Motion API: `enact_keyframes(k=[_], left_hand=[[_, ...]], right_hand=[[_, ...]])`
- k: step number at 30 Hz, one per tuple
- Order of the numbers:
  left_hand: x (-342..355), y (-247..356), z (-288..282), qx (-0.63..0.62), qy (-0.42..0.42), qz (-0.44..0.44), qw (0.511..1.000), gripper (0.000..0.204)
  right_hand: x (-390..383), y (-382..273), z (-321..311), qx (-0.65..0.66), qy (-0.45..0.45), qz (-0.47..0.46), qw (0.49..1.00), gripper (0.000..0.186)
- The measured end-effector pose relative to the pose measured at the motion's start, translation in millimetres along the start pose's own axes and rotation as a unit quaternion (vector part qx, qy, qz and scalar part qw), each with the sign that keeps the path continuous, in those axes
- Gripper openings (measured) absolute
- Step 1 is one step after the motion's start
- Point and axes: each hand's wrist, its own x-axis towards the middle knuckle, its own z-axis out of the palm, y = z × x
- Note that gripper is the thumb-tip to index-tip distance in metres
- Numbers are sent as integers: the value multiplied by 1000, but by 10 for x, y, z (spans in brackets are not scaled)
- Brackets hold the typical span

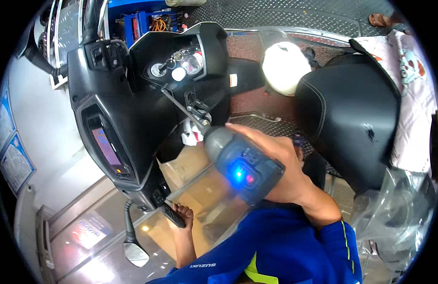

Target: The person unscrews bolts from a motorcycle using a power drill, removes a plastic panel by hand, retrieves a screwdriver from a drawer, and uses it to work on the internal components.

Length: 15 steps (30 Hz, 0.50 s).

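My right hand holds a dark cordless driver with blue and red lights on it. Its long metal bit reaches toward the black front panel of a scooter, below an open storage pocket holding keys and small items. My left hand is wrapped round the scooter's handlebar grip, near a mirror. The display sits at the left. A white and red object hangs behind the bit, partly hidden.
A white helmet lies beside the black seat. Patterned cloth and clear plastic are at the right. A blue tool cart stands at the back. Brown cardboard lies below; another person's bare foot shows top right.
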Motion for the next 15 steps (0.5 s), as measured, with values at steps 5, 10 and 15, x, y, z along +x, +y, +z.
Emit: enact_keyframes(k=[5,10,15], left_hand=[[498,-1398,162,29,-85,-218,972,21],[1294,-2336,1884,-236,-250,-287,894,37],[1193,-2454,2747,-244,-433,-325,804,34]], right_hand=[[-554,-242,-57,-55,-38,68,995,79],[-1193,-236,-27,-104,-31,126,986,75],[-1559,-161,73,-156,-12,175,972,69]])
